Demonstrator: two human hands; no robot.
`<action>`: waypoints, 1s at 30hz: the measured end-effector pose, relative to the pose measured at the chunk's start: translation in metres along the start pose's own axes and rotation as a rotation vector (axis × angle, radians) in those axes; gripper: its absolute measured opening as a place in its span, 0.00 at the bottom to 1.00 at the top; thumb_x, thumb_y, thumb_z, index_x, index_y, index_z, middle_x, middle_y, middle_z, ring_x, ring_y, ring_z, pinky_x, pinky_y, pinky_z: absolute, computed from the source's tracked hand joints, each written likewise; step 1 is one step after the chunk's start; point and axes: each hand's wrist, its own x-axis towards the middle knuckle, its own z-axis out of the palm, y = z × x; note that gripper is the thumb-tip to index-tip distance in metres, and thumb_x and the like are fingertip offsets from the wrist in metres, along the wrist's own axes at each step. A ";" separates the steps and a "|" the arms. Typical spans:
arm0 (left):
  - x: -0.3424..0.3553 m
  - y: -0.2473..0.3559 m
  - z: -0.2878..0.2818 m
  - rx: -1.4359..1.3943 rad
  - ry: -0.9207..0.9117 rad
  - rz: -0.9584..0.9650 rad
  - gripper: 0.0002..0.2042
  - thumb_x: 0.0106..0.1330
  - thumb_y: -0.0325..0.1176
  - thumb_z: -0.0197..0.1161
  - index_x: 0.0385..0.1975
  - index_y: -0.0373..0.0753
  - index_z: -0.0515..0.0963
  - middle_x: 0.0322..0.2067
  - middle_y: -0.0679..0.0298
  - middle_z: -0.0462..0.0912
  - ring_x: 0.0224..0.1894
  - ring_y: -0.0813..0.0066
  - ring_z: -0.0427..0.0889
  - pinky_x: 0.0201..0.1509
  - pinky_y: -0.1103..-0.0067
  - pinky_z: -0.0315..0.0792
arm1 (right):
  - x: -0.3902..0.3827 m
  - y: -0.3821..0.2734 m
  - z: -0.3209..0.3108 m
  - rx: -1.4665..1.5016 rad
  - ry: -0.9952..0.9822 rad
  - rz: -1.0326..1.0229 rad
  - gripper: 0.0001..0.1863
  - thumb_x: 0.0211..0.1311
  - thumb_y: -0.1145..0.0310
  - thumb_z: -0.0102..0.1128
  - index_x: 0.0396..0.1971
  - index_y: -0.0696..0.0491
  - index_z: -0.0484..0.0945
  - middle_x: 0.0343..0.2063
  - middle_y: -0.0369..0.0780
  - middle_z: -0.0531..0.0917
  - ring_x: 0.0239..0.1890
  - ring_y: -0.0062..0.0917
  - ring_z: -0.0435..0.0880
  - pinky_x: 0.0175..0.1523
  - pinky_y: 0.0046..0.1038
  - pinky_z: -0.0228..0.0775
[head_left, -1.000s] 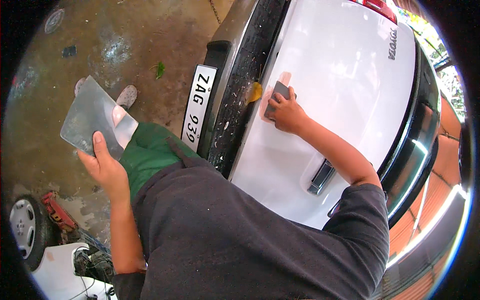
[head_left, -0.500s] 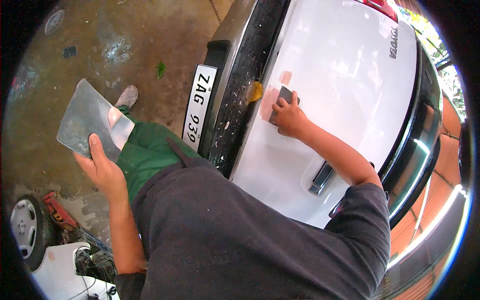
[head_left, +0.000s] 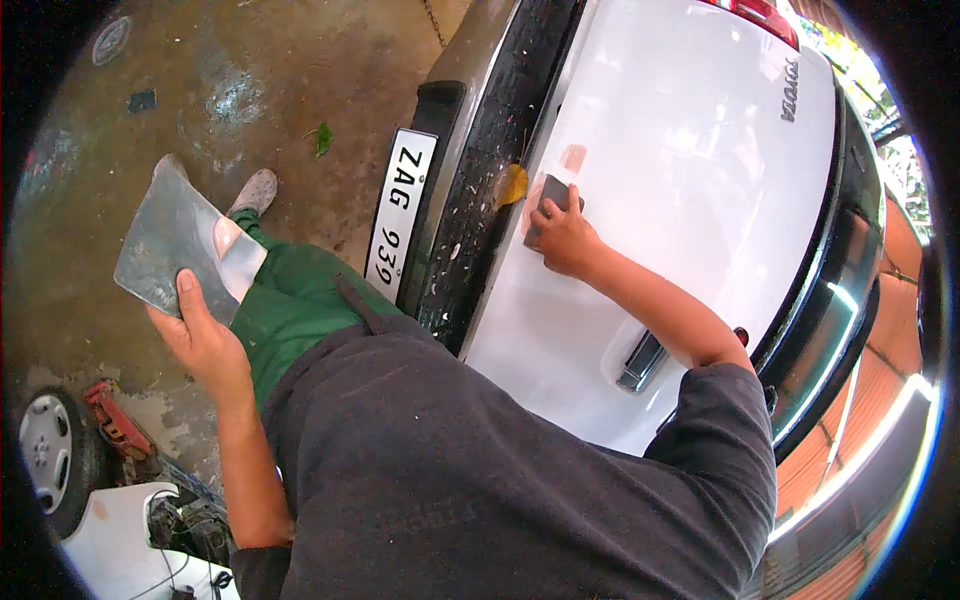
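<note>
Gripping a dark block (head_left: 558,190), the right hand (head_left: 566,240) has slid toward the bumper (head_left: 478,190), seemingly working the pinkish patch (head_left: 533,200) on the white tailgate (head_left: 680,150), the left hand (head_left: 212,342) holding a grey plate (head_left: 172,245).

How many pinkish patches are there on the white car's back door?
2: a small patch above the dark block in the right hand, and a larger patch partly covered by the block. More may be hidden there.

A wheel (head_left: 56,464) sits at the lower left beside a red metal piece (head_left: 116,420), above a white panel (head_left: 112,530). A green leaf (head_left: 323,139) and a small dark patch (head_left: 142,100) mark the brown, wet-looking floor (head_left: 310,60).
</note>
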 end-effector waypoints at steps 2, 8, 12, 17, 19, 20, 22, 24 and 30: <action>0.001 -0.001 0.000 -0.039 -0.018 -0.007 0.18 0.76 0.36 0.54 0.57 0.28 0.68 0.53 0.56 0.75 0.52 0.71 0.73 0.59 0.75 0.66 | -0.001 0.001 -0.004 -0.014 -0.050 -0.002 0.18 0.53 0.58 0.64 0.46 0.35 0.85 0.57 0.36 0.75 0.65 0.37 0.66 0.65 0.73 0.45; 0.001 -0.002 -0.001 -0.018 -0.019 0.025 0.21 0.74 0.38 0.56 0.58 0.28 0.68 0.55 0.54 0.75 0.55 0.66 0.75 0.60 0.72 0.66 | -0.016 0.022 -0.025 0.002 -0.156 0.011 0.17 0.50 0.57 0.66 0.43 0.32 0.86 0.52 0.36 0.76 0.63 0.37 0.68 0.65 0.73 0.46; 0.000 -0.001 0.000 -0.072 -0.012 -0.015 0.21 0.74 0.38 0.56 0.59 0.28 0.67 0.55 0.54 0.75 0.55 0.66 0.74 0.61 0.72 0.66 | -0.021 0.037 -0.048 0.051 -0.173 0.051 0.21 0.49 0.56 0.67 0.48 0.33 0.84 0.57 0.36 0.75 0.65 0.36 0.67 0.66 0.70 0.47; 0.003 -0.003 0.000 -0.060 -0.015 -0.020 0.21 0.74 0.38 0.55 0.59 0.28 0.67 0.56 0.53 0.74 0.56 0.66 0.74 0.61 0.72 0.66 | -0.015 0.034 -0.031 0.106 -0.083 0.031 0.26 0.51 0.55 0.68 0.54 0.34 0.80 0.64 0.36 0.70 0.69 0.36 0.63 0.69 0.68 0.46; 0.003 -0.001 0.000 -0.059 -0.017 -0.022 0.21 0.74 0.37 0.55 0.59 0.28 0.67 0.56 0.53 0.74 0.56 0.66 0.74 0.61 0.72 0.66 | -0.012 0.033 -0.023 0.101 -0.113 0.028 0.26 0.52 0.56 0.67 0.55 0.34 0.79 0.66 0.36 0.69 0.71 0.36 0.62 0.69 0.69 0.45; 0.003 -0.001 0.001 -0.059 -0.016 -0.024 0.21 0.74 0.37 0.55 0.59 0.28 0.67 0.56 0.53 0.74 0.56 0.66 0.74 0.61 0.71 0.66 | -0.011 0.033 -0.020 0.101 -0.113 0.027 0.26 0.52 0.56 0.67 0.55 0.34 0.79 0.66 0.36 0.69 0.71 0.36 0.62 0.69 0.69 0.45; 0.002 0.001 0.002 -0.075 -0.007 -0.019 0.19 0.75 0.36 0.55 0.57 0.29 0.68 0.54 0.55 0.75 0.54 0.69 0.74 0.60 0.73 0.66 | -0.009 0.033 -0.016 0.105 -0.071 0.021 0.27 0.52 0.56 0.67 0.56 0.34 0.79 0.65 0.36 0.69 0.71 0.35 0.62 0.69 0.69 0.45; 0.000 0.002 0.001 -0.091 0.004 -0.010 0.17 0.75 0.35 0.55 0.55 0.29 0.69 0.52 0.57 0.75 0.52 0.72 0.74 0.59 0.75 0.66 | -0.007 0.033 -0.015 0.094 -0.043 0.014 0.27 0.52 0.55 0.67 0.56 0.34 0.79 0.65 0.37 0.69 0.70 0.36 0.62 0.69 0.69 0.45; 0.003 -0.002 0.002 -0.102 -0.005 -0.019 0.18 0.75 0.36 0.55 0.56 0.29 0.68 0.52 0.56 0.75 0.52 0.71 0.74 0.59 0.75 0.66 | -0.008 0.030 -0.011 0.097 -0.028 0.026 0.23 0.52 0.57 0.67 0.51 0.36 0.81 0.61 0.37 0.72 0.68 0.35 0.64 0.68 0.68 0.47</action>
